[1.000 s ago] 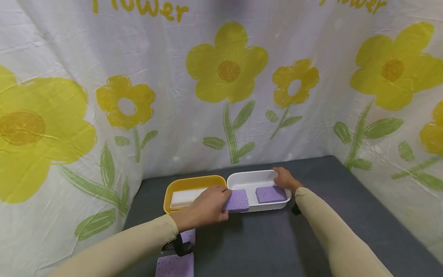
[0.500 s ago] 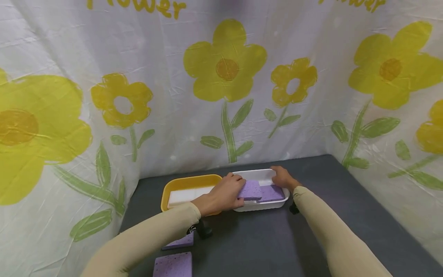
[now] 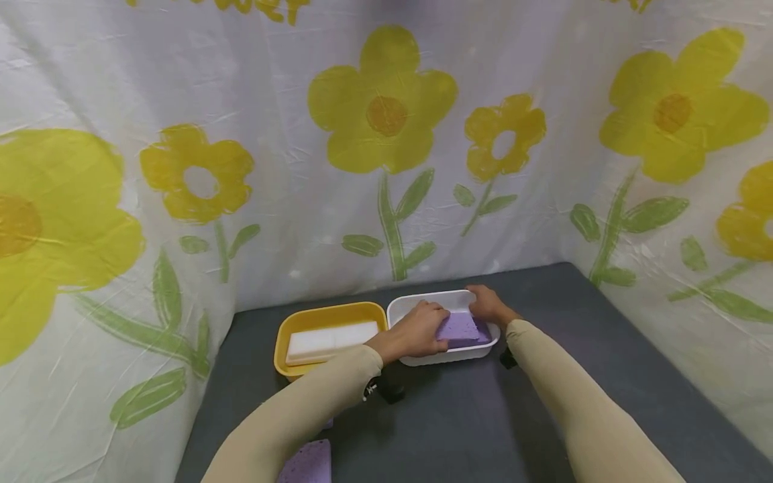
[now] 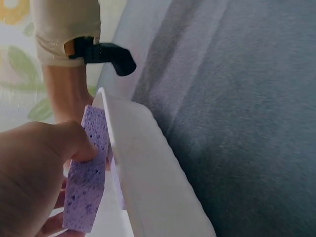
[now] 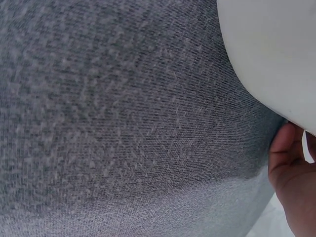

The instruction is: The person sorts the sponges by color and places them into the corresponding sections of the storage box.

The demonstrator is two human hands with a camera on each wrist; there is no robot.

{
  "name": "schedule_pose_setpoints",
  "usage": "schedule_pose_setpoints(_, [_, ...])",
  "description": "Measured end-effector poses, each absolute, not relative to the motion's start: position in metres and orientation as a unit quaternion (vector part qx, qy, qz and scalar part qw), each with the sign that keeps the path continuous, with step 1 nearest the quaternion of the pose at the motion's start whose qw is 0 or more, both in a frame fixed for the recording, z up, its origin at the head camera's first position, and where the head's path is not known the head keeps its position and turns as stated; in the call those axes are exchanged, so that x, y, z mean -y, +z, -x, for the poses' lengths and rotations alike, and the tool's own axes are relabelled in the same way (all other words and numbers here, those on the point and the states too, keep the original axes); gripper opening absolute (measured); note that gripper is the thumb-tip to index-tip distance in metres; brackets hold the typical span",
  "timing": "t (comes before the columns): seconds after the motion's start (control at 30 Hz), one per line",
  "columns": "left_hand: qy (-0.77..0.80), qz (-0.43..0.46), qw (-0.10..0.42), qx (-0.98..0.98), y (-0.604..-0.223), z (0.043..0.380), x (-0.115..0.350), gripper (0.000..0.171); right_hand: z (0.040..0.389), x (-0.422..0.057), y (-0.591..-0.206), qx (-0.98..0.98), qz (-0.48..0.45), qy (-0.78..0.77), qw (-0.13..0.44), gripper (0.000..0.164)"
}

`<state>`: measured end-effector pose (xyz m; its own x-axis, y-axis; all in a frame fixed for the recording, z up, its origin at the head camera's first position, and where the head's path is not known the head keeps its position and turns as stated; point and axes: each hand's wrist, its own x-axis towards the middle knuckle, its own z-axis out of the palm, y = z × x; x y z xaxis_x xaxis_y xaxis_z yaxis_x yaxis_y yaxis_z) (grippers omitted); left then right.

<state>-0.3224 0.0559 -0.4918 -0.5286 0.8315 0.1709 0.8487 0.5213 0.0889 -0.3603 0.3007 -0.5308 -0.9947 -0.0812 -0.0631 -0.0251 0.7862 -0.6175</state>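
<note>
A hand could pass between the left sleeve (image 3: pixel 308 422) and right sleeve (image 3: pixel 580 396), while the yellow tray (image 3: pixel 338 315) blocks left of the white tray (image 3: pixel 447 357)

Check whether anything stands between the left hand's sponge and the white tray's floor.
Yes, partly: a second sponge lies in the white tray, overlapped by the held sponge in the head view, so it may take some of the floor beneath. The right hand, at the tray's right end, seems clear of the path.

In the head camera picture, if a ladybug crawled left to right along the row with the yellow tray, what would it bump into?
Yellow tray → left hand → held purple sponge → right hand.
</note>
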Motion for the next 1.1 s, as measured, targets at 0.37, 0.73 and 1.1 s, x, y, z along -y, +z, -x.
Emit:
schedule_pose_setpoints(0.37, [-0.123,0.479,-0.001,0.869,-0.498,0.325,-0.063,0.051,0.36,-0.294,-0.537,-0.943,0.037,-0.33,0.037,0.059])
schedule_pose_setpoints(0.73, [-0.177,0.48,0.005,0.859,-0.559,0.365,-0.068,0.049,0.36,-0.288,-0.532,-0.944,0.022,-0.325,0.046,0.06])
schedule_pose_setpoints(1.1, [-0.176,0.495,0.023,0.85,-0.594,0.384,-0.071,0.055,0.353,-0.282,-0.53,-0.946,0.024,-0.321,0.04,0.061])
